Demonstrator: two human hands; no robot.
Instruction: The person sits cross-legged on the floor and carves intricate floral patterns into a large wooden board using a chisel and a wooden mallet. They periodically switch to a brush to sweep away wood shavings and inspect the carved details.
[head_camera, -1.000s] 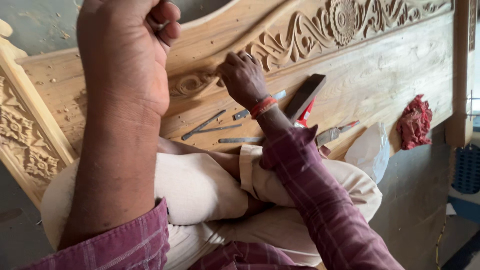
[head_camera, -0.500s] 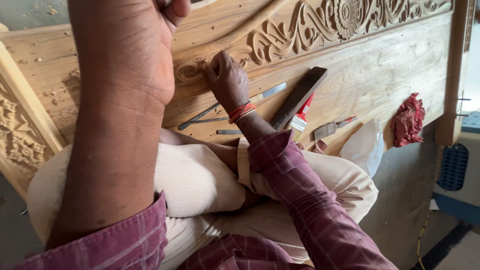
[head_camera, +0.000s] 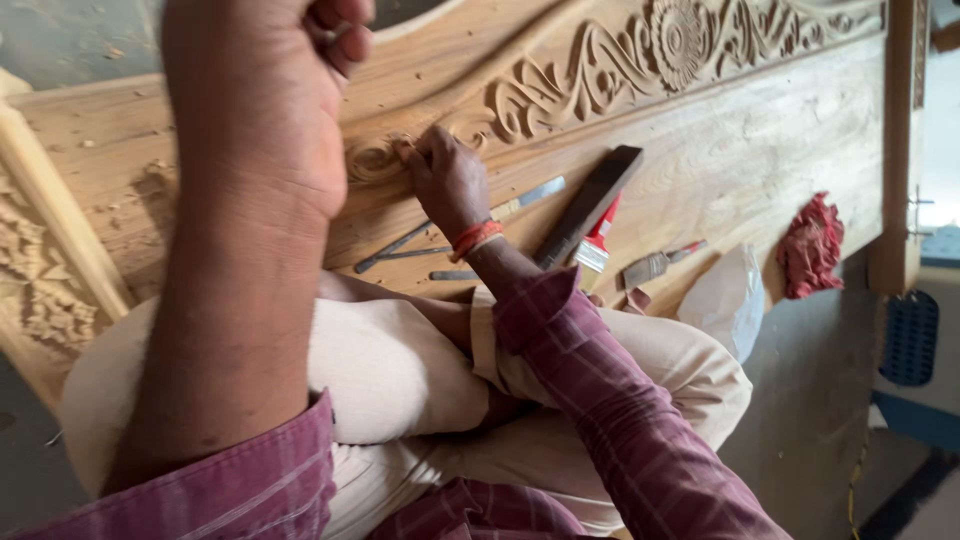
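While right hand (head_camera: 445, 180) grips carved panel (head_camera: 600, 60), white bag (head_camera: 725, 300)

floor (head_camera: 820, 400): grey concrete, lower right | wall (head_camera: 70, 40): grey-green, rough, upper left | blue perforated panel (head_camera: 908, 338): right edge | light: bright daylight at upper right edge | wooden post (head_camera: 898, 150): upright, right

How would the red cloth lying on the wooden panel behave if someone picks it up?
The red cloth looks crumpled and folded, so it would probably hang floppy. It seems thin, so likely light. Resting on the sloped wooden panel without sliding, it is probably not slippery.
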